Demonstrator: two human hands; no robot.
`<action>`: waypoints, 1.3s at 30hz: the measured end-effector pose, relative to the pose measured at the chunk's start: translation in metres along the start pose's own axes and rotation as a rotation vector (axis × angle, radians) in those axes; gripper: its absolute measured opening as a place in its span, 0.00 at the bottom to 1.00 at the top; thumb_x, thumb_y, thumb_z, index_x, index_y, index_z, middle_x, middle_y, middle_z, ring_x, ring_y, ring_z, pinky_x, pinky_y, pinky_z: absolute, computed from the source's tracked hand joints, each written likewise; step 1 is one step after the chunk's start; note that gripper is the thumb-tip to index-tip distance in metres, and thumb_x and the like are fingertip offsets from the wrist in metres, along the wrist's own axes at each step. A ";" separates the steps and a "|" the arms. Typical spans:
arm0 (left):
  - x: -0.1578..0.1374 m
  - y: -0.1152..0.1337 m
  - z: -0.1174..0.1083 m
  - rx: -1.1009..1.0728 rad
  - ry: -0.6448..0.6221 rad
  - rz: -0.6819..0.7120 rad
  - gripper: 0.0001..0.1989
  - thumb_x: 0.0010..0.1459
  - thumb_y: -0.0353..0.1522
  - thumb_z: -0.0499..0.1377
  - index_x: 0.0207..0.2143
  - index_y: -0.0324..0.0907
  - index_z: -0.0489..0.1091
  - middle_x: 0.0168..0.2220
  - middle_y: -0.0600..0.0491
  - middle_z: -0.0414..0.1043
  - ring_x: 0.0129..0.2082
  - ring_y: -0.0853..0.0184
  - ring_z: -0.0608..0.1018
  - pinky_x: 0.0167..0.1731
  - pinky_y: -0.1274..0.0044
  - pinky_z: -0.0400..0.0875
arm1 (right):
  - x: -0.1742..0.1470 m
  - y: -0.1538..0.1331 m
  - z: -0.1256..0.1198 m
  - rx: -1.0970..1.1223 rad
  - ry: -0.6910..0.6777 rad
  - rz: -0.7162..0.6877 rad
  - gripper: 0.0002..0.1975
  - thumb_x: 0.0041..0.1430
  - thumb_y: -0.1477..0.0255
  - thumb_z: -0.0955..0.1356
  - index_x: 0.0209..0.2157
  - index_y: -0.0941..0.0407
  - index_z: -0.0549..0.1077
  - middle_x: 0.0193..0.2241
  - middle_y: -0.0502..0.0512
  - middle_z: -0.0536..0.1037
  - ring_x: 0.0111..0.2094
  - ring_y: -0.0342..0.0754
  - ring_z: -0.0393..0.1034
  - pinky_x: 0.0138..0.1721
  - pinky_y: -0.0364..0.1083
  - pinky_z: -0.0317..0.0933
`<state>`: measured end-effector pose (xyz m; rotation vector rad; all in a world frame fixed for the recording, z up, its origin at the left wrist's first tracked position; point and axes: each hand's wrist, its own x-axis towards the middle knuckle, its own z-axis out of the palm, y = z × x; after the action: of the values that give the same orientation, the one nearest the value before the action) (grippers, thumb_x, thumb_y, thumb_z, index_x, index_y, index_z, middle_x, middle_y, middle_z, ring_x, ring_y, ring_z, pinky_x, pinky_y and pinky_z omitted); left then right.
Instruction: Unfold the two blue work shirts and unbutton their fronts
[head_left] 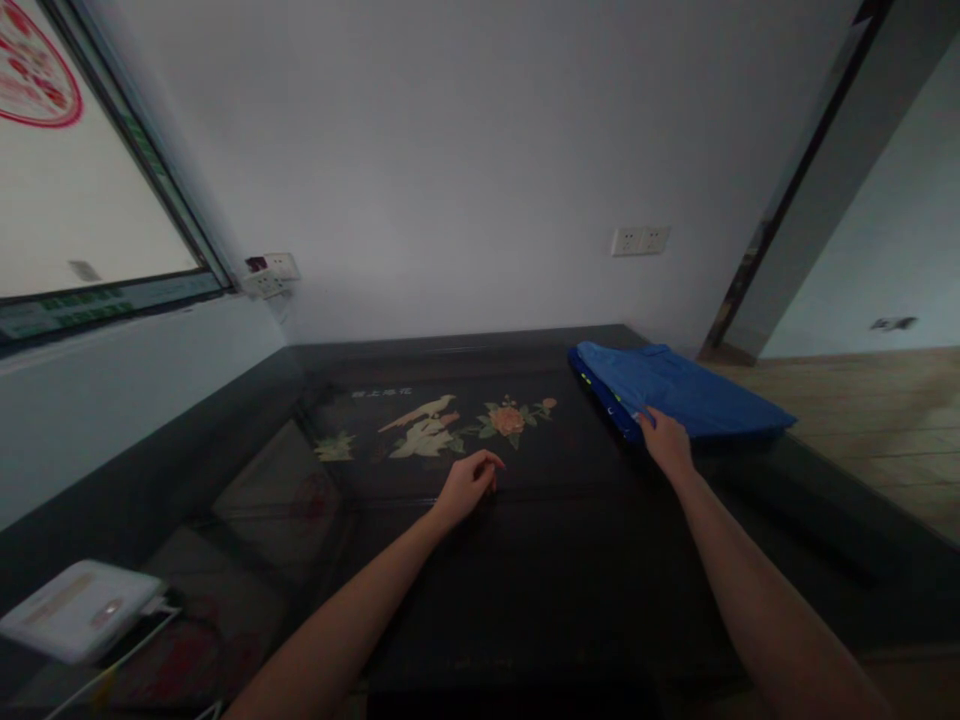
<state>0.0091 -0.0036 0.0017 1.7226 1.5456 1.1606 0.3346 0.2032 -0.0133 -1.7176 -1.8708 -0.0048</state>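
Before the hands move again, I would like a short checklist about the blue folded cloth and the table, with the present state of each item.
1. Right hand touches the blue folded cloth at its near edge: ok.
2. Right hand has closed a grip on the cloth: cannot tell, the fingers lie on it.
3. Left hand holds nothing, fingers loosely curled over the dark table: ok.
4. Cloth lies fully on the table: not ok, its right corner seems to pass the edge.
5. White device with cable lies far from both hands: ok.
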 end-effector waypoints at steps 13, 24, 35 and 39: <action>0.000 0.002 0.001 -0.003 -0.009 -0.006 0.11 0.58 0.32 0.49 0.36 0.39 0.70 0.20 0.57 0.67 0.21 0.72 0.69 0.25 0.81 0.61 | -0.001 -0.009 -0.003 0.316 0.133 0.044 0.34 0.60 0.50 0.51 0.36 0.63 0.75 0.29 0.67 0.77 0.30 0.55 0.68 0.33 0.49 0.58; 0.001 -0.005 0.002 -0.002 -0.014 -0.019 0.11 0.59 0.33 0.49 0.36 0.39 0.70 0.22 0.56 0.68 0.23 0.71 0.70 0.26 0.80 0.63 | -0.045 -0.093 -0.007 0.633 -0.146 -0.203 0.32 0.58 0.48 0.55 0.31 0.61 0.74 0.29 0.62 0.77 0.31 0.54 0.70 0.36 0.48 0.61; 0.017 -0.036 -0.029 -0.324 0.735 -0.168 0.10 0.58 0.30 0.51 0.43 0.42 0.65 0.44 0.49 0.68 0.48 0.66 0.71 0.53 0.72 0.62 | -0.189 -0.195 -0.063 0.661 -0.822 -1.239 0.27 0.62 0.58 0.62 0.56 0.62 0.66 0.53 0.65 0.70 0.54 0.52 0.64 0.55 0.48 0.55; 0.019 -0.046 -0.038 -0.363 0.737 -0.217 0.17 0.54 0.30 0.57 0.47 0.43 0.62 0.48 0.49 0.66 0.47 0.66 0.72 0.51 0.71 0.64 | -0.190 -0.190 -0.059 0.564 -0.779 -1.370 0.29 0.61 0.58 0.63 0.58 0.61 0.63 0.56 0.65 0.67 0.57 0.52 0.60 0.57 0.49 0.53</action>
<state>-0.0476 0.0186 -0.0145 0.8952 1.7098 1.9400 0.1843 -0.0236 0.0278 0.2003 -2.8316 0.6386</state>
